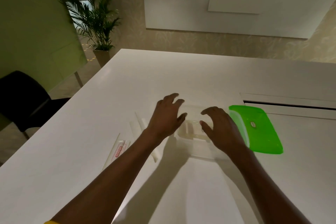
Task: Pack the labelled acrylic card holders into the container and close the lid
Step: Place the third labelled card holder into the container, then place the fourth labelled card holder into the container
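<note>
A clear plastic container (192, 132) stands open on the white table (181, 71) in front of me. Something pale lies inside it, too faint to make out. My left hand (167, 114) hovers over its left side with fingers spread. My right hand (221, 127) hovers over its right side, fingers curved and apart; neither hand holds anything. The green lid (258, 129) lies flat on the table just right of the container. Clear acrylic card holders lie to the left: one with a red label (119, 149) and others (138, 125) partly hidden by my left forearm.
A black chair (23, 100) stands at the table's left edge. A potted palm (96, 14) stands beyond the far left corner. A slot with a raised flap (291, 103) is set in the table behind the lid.
</note>
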The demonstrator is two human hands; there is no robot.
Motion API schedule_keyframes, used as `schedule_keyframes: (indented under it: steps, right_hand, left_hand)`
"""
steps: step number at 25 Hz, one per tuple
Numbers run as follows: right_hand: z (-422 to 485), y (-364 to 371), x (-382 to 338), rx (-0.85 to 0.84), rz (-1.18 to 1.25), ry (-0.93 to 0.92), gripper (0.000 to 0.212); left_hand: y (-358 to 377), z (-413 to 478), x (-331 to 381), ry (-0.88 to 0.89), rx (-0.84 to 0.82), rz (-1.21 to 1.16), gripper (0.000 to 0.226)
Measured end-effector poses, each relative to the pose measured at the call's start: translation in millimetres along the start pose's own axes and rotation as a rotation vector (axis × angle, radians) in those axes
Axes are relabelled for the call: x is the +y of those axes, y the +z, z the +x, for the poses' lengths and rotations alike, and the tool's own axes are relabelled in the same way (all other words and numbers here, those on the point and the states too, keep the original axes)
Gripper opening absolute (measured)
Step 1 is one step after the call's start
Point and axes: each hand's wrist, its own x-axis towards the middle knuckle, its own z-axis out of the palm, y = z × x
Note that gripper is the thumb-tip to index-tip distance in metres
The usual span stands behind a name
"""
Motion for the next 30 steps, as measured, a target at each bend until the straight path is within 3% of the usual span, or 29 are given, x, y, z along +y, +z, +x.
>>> schedule_keyframes:
  steps: [4,13,16,18,22,26,30]
  right_hand:
    - [-8,29,-67,0.056,0.212,-0.056,0.035]
    - [-26,106,-126,-0.43,0.166,-0.098,0.083]
    - [-31,120,-128,-0.5,0.159,-0.077,0.087]
    - [-35,127,-129,-0.496,0.163,-0.053,0.085]
    - [-33,129,-132,-0.452,0.148,-0.063,0.075]
    - [-34,135,-127,-0.302,0.145,-0.091,0.061]
    - [-36,143,-124,-0.186,0.104,-0.091,0.086]
  left_hand:
    - [-20,-12,-49,-0.153,0.045,-0.061,0.05]
    - [-26,-38,-148,-0.523,-0.163,-0.256,0.048]
    - [-21,-39,-161,-0.565,-0.268,-0.29,0.042]
    - [-18,-38,-164,-0.587,-0.28,-0.309,0.028]
    - [-22,-32,-151,-0.587,-0.337,-0.353,0.051]
    - [-22,-29,-147,-0.619,-0.345,-0.423,0.043]
    - [-27,-23,-134,-0.662,-0.267,-0.517,0.053]
